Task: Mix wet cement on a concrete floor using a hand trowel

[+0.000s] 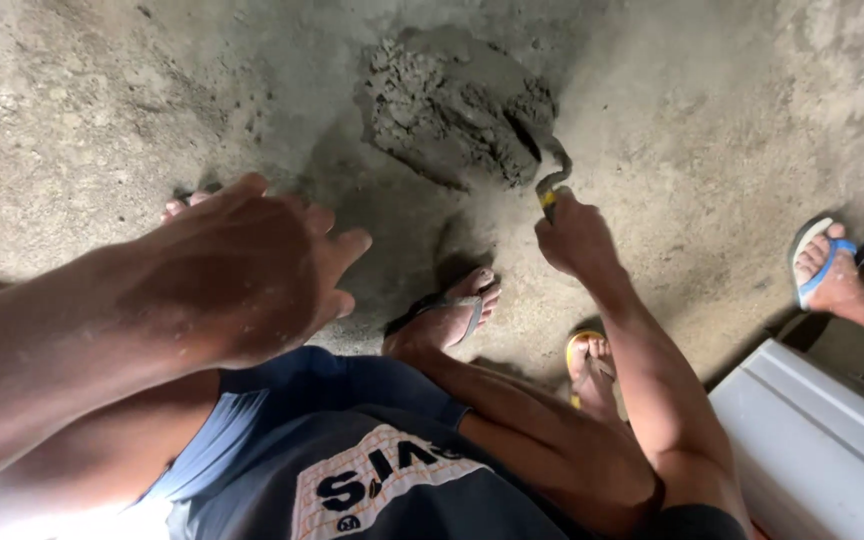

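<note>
My right hand grips the yellow handle of a trowel. The trowel's blade reaches away from me and carries a heap of wet grey mortar, just above the concrete floor. My left hand hovers in the air at the left, palm down. Its fingers are spread and it holds nothing. It is well left of the trowel and touches nothing.
My foot in a grey sandal rests on the floor below the trowel. A foot in a yellow sandal is beside my right arm. Another person's foot in a blue-and-white sandal stands at the right. A white box fills the lower right corner.
</note>
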